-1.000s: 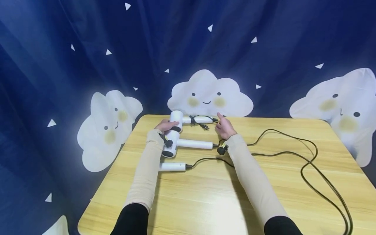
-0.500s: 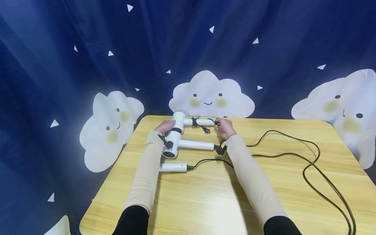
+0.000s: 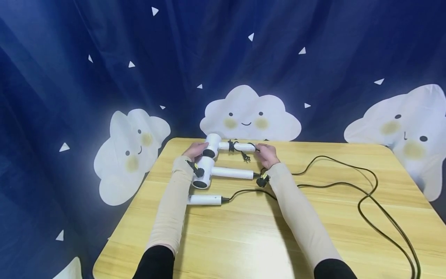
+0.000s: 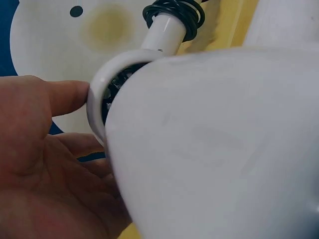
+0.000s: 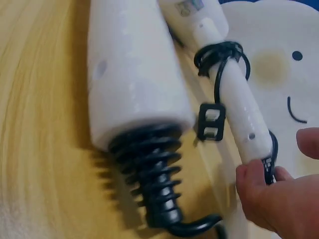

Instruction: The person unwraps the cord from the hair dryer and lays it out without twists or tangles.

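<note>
1. The far hair dryer point(image 3: 223, 145) is located at the back of the table point(image 3: 230, 240), its head to the left; whether contact is made with the tabletop cannot be told.
2. Its head is gripped by the left hand point(image 3: 195, 150): the thumb is set against the rim, the other fingers partly hidden.
3. The handle's end is pinched between curled fingers of the right hand point(image 3: 266, 155); one digit is held clear. Support at both ends is presumably used to control alignment.
4. The cord point(image 3: 231, 145) is wound around the handle, likely for tidiness; its plug point(image 3: 246, 156) is left hanging.
5. The middle hair dryer point(image 3: 223, 171) and near hair dryer point(image 3: 205, 200) are laid roughly parallel, apparently as a row.
</note>
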`<action>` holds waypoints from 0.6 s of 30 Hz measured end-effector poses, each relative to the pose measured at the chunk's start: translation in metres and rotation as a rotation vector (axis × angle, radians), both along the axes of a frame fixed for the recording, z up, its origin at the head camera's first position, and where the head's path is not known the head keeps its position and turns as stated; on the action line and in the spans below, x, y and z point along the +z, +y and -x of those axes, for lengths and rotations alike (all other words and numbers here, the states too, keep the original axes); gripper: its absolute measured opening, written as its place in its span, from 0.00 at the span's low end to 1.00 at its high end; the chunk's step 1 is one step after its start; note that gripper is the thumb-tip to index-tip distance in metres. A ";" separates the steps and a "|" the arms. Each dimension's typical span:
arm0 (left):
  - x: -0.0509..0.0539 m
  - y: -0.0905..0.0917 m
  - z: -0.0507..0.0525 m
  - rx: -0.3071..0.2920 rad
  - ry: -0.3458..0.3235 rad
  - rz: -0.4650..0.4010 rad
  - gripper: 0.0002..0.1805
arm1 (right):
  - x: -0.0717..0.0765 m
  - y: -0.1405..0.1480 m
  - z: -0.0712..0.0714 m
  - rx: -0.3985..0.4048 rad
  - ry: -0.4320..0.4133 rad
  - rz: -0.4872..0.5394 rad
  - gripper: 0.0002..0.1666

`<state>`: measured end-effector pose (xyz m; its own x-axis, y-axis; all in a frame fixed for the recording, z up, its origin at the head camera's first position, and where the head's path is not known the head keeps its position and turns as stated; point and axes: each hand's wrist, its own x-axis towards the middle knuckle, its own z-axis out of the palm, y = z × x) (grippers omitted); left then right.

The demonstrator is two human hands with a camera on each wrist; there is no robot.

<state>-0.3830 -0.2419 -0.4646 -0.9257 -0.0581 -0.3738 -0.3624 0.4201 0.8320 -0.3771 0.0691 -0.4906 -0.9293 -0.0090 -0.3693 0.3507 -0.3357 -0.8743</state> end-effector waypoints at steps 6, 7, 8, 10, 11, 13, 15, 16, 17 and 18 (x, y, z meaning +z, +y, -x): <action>0.010 0.009 -0.003 0.001 0.046 -0.030 0.30 | 0.013 0.005 -0.004 -0.018 0.045 0.027 0.33; 0.013 0.011 -0.005 -0.010 0.064 -0.018 0.31 | 0.015 0.006 -0.005 -0.018 0.045 0.027 0.33; 0.016 0.013 -0.006 -0.013 0.082 -0.013 0.31 | 0.018 0.007 -0.007 -0.016 0.044 0.027 0.33; 0.023 0.016 -0.009 -0.031 0.122 0.000 0.31 | 0.023 0.009 -0.009 -0.021 0.049 0.028 0.34; 0.027 0.018 -0.010 -0.037 0.137 0.006 0.32 | 0.026 0.011 -0.010 -0.028 0.056 0.033 0.34; 0.033 0.023 -0.013 -0.045 0.162 0.000 0.32 | 0.031 0.014 -0.012 -0.042 0.081 0.043 0.33; 0.040 0.027 -0.015 -0.038 0.179 -0.031 0.32 | 0.035 0.018 -0.013 -0.050 0.106 0.048 0.33; 0.043 0.029 -0.017 -0.033 0.186 -0.048 0.32 | 0.036 0.020 -0.014 -0.051 0.115 0.049 0.33; 0.046 0.032 -0.019 -0.027 0.194 -0.062 0.31 | 0.038 0.022 -0.015 -0.052 0.124 0.044 0.33; 0.048 0.035 -0.022 -0.022 0.205 -0.084 0.31 | 0.040 0.024 -0.016 -0.051 0.128 0.038 0.33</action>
